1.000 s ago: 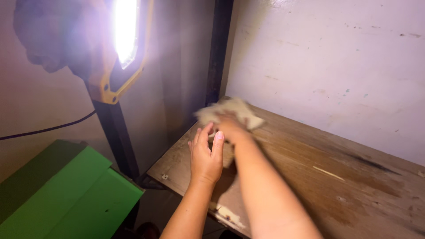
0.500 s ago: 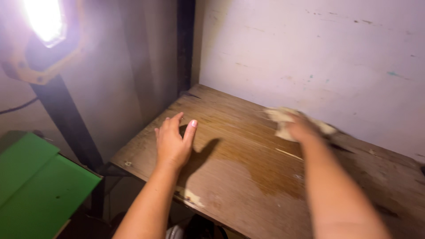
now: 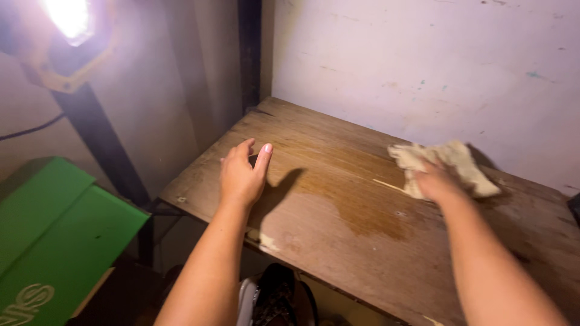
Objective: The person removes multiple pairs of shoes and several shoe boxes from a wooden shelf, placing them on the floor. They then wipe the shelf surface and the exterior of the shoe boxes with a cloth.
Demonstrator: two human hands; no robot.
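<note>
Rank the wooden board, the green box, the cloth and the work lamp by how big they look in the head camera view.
1. Wooden board, by far the largest.
2. Green box, cut off at the frame edge, so its full size is unsure.
3. Cloth and work lamp look about alike; the lamp is cropped, so I won't rank them.

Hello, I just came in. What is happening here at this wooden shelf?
A person is wiping a wooden board that sits against a pale wall. The right hand presses a crumpled beige cloth on the board near the wall. The left hand lies flat and open on the board closer to its left edge. A darker, damp-looking patch spreads between the two hands. A bright work lamp shines from the upper left, and a green box stands lower left.
</note>
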